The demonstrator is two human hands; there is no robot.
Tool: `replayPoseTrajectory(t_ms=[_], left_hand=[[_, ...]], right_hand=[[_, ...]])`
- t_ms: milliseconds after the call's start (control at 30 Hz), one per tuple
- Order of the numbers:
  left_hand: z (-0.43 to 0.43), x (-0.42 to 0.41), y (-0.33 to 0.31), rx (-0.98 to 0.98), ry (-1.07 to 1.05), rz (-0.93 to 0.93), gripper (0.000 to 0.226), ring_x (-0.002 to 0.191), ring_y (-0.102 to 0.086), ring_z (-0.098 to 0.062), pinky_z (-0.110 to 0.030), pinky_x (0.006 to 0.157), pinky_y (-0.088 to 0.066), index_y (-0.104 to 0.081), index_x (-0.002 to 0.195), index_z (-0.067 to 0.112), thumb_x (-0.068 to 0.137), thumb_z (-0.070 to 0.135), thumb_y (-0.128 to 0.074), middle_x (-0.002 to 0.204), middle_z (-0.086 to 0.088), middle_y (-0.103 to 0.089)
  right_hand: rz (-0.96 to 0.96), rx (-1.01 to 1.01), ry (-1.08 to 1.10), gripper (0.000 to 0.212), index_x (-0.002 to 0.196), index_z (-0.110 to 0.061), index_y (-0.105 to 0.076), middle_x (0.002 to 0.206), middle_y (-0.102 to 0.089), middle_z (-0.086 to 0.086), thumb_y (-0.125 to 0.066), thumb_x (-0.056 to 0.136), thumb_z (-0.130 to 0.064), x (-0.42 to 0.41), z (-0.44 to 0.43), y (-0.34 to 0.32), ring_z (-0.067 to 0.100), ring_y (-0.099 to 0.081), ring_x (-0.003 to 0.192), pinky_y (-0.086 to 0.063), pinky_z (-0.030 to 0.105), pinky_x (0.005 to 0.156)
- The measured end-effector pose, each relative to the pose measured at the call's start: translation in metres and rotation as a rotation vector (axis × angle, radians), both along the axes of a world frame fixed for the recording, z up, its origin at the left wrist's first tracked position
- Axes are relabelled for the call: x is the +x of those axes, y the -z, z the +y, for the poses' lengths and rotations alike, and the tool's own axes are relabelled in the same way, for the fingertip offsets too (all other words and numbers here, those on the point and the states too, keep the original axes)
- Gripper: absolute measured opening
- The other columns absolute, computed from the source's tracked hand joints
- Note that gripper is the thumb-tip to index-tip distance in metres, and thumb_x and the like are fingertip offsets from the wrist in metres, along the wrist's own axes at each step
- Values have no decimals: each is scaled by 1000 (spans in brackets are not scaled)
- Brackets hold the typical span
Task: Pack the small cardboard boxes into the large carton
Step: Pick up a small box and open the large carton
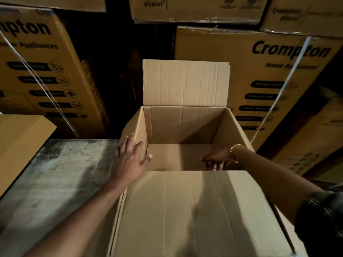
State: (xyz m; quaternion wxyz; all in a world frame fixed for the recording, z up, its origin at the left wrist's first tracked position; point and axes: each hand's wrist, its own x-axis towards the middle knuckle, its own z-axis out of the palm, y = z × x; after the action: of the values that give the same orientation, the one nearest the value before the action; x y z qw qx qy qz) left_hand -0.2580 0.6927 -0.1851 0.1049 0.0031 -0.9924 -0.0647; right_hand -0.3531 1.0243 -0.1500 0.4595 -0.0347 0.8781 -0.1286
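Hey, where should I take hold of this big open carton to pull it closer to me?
Take the large carton by the top rims of its left and right walls, one hand from each side. Those edges are bare and likely stiff, while the far flap stands up and the near flap folds out toward you. The left hand sits on the left rim.

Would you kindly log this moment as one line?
carton open, nothing visible inside | left hand against its side | right hand inside
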Motion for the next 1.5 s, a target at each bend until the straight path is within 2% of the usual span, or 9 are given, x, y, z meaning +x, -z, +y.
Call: replayPoseTrajectory(t_ms=[100, 267, 467, 600, 733, 933, 1067, 1200, 1500], left_hand=[[14, 13, -30, -68, 110, -122, 88, 143, -37, -23, -55, 120, -8, -68, 122, 30, 88, 82, -6, 144, 0, -56], [41, 56, -110, 206, 114, -405, 74, 88, -64, -16, -33, 79, -52, -70, 93, 29, 80, 87, -26, 98, 2, -70], [47, 132, -227, 286, 207, -467, 70, 85, -73, -19, -35, 85, -57, -80, 95, 20, 77, 77, -44, 95, 1, -77], [48, 188, -240, 332, 398, -835, 61, 100, -71, -6, -26, 90, -54, -74, 114, 32, 79, 78, -53, 111, 13, -74], [46, 220, -193, 81, 362, -981, 107, 141, -36, -12, -27, 112, -30, -32, 152, 38, 63, 91, -58, 156, 13, -33], [59, 243, -80, -84, 132, -701, 122, 151, -19, -22, -52, 120, -11, -24, 157, 30, 59, 94, -57, 165, 1, -23], [58, 249, -24, -141, 99, -400, 92, 116, -62, -17, -56, 119, -7, -61, 119, 31, 61, 98, -39, 119, 4, -70], [57, 254, 0, -179, 106, -131, 85, 93, -70, -14, -55, 118, -14, -68, 107, 29, 68, 96, -33, 93, 10, -75], [53, 255, 1, -226, 145, -174, 95, 120, -60, -16, -60, 121, -5, -54, 136, 26, 73, 94, -32, 132, 5, -65]], right_hand=[[129, -45, -30, 54, 95, -24, -70, 88, -62, -1, -38, 95, -68, 29, 17, -30, 15, -56, 75, -46, 27, 70], [320, -179, -109, 40, 104, -32, -66, 97, -63, -6, -38, 99, -60, 84, 42, -113, 18, -58, 92, -45, 27, 74], [401, -319, -150, 44, 103, -35, -75, 93, -72, -2, -44, 94, -65, 172, 60, -204, 6, -62, 70, -50, 22, 60], [219, -345, -239, 42, 112, -26, -70, 100, -69, 5, -54, 89, -57, 236, 68, -214, 17, -66, 82, -57, 37, 79], [199, -89, -474, 67, 132, -30, -58, 129, -63, -7, -52, 82, -73, 280, 70, -170, 13, -58, 117, -46, 36, 103], [490, 207, -459, 117, 158, -23, -16, 161, -32, 5, -50, 70, -90, 304, 59, -57, 28, -36, 143, -30, 42, 116], [698, 203, -430, 73, 132, -31, -46, 111, -69, -2, -65, 74, -72, 307, 60, -8, 21, -68, 92, -55, 35, 73], [881, 231, -390, 47, 117, -32, -51, 90, -71, -3, -62, 83, -63, 308, 65, 15, 18, -69, 77, -44, 29, 55], [845, 215, -417, 58, 121, -31, -47, 97, -70, -3, -65, 79, -66, 304, 66, 16, 19, -69, 85, -45, 29, 58]])
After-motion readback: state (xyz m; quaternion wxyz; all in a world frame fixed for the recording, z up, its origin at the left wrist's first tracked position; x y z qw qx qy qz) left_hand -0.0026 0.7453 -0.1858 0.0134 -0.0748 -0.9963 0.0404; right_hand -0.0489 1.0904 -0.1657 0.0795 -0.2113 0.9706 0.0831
